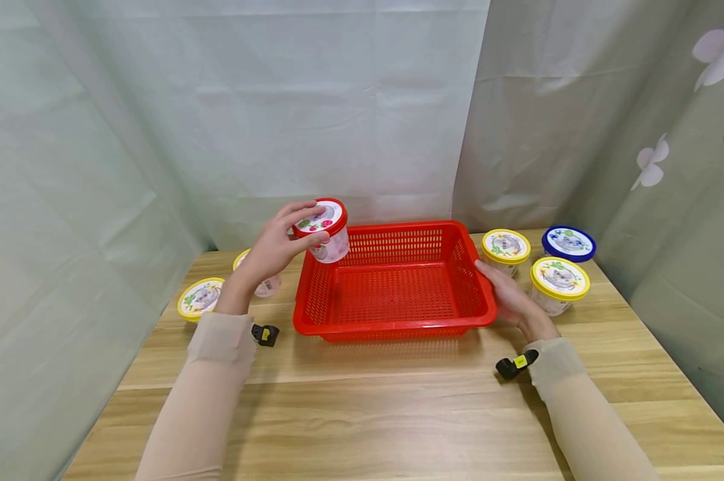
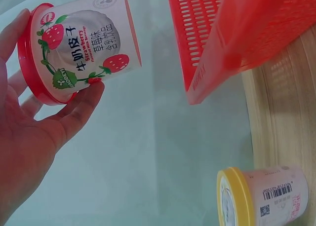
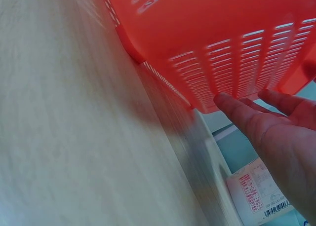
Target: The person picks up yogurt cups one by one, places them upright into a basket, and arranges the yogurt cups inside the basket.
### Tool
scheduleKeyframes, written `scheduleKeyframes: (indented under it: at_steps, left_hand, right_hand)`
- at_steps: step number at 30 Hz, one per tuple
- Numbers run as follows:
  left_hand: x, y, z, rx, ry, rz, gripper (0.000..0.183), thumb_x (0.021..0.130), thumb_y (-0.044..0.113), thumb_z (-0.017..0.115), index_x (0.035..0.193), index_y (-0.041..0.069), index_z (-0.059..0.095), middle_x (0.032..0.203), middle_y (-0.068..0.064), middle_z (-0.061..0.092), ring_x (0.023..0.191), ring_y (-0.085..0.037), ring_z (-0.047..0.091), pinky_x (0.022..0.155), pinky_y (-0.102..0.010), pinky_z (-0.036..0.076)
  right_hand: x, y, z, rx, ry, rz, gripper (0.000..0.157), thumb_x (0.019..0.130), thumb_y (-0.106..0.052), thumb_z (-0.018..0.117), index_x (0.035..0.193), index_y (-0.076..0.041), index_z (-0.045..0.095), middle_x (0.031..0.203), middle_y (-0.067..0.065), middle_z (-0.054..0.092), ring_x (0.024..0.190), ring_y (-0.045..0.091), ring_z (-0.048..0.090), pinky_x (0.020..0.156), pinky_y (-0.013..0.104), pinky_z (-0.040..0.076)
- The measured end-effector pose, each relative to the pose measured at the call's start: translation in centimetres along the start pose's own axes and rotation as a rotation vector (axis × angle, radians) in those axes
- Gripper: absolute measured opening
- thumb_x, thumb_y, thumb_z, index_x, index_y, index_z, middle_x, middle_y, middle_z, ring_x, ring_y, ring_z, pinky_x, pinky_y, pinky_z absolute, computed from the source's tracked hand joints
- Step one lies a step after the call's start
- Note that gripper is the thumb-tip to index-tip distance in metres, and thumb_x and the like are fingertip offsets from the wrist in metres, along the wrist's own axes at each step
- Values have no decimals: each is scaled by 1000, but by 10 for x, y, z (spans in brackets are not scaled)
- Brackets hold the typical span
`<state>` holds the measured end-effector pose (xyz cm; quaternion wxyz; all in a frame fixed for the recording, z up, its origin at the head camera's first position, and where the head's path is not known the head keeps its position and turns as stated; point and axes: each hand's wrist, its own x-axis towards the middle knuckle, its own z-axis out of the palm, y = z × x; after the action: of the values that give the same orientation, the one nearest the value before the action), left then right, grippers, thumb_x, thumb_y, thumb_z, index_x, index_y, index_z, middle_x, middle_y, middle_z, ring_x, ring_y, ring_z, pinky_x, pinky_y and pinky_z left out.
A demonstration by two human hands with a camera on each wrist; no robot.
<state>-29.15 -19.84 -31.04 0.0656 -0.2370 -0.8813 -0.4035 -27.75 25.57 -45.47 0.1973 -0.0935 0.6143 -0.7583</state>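
My left hand (image 1: 277, 240) grips a red-lidded tub (image 1: 333, 246) by its lid, holding it over the left back corner of a red plastic basket (image 1: 392, 329). In the left wrist view the tub (image 2: 94, 48) shows strawberry pictures and a white paper side. With fingers extended, my right hand (image 1: 509, 294) touches the basket's right side. The right wrist view shows these fingertips (image 3: 224, 100) against the slotted wall of the basket (image 3: 197, 33). Nothing lies inside the basket.
Left of the basket stand a yellow-lidded tub (image 1: 200, 298) and another yellow-lidded tub (image 1: 268, 286), partly behind my left hand. On the right are two more yellow-lidded tubs (image 1: 559, 279) and a blue-lidded tub (image 1: 569, 243). A curtain (image 1: 277, 120) hangs behind the wooden table (image 1: 386, 421).
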Motion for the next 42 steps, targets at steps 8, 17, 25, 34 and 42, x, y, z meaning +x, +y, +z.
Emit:
scheduleKeyframes:
  at_steps: [8, 17, 25, 34, 42]
  left_hand:
    - [5, -1, 4, -12, -14, 0, 61, 96, 36, 77, 151, 18, 57, 163, 0, 37, 140, -28, 43, 103, -50, 51]
    - [11, 3, 9, 2, -19, 14, 60, 96, 37, 77, 150, 18, 58, 162, 0, 39, 141, -25, 42, 102, -46, 50]
    - [18, 8, 13, -9, -30, 19, 61, 96, 37, 77, 150, 18, 58, 160, 1, 41, 140, -24, 43, 101, -45, 52]
    - [26, 13, 18, -23, -47, 23, 59, 96, 36, 77, 149, 17, 59, 160, 1, 41, 141, -24, 42, 103, -45, 50]
    - [31, 15, 23, -43, -69, 20, 59, 97, 36, 76, 150, 18, 58, 160, 1, 40, 135, -23, 45, 97, -43, 54]
  right_hand:
    - [0, 1, 0, 14, -6, -1, 57, 113, -47, 36, 151, -5, 37, 129, 8, 65, 110, 22, 67, 89, 38, 60]
    - [0, 2, -1, 20, -14, 1, 58, 113, -47, 36, 152, -4, 36, 131, 10, 64, 110, 23, 68, 89, 38, 60]
    - [0, 3, -1, 31, -17, 2, 57, 113, -47, 36, 153, -6, 34, 134, 10, 61, 114, 23, 66, 92, 39, 59]
    - [0, 1, 0, 23, -6, 1, 57, 113, -47, 36, 153, -6, 35, 132, 9, 62, 113, 22, 66, 91, 38, 60]
    - [0, 1, 1, 16, -2, 3, 56, 113, -47, 36, 150, -6, 38, 129, 8, 64, 109, 21, 67, 89, 37, 60]
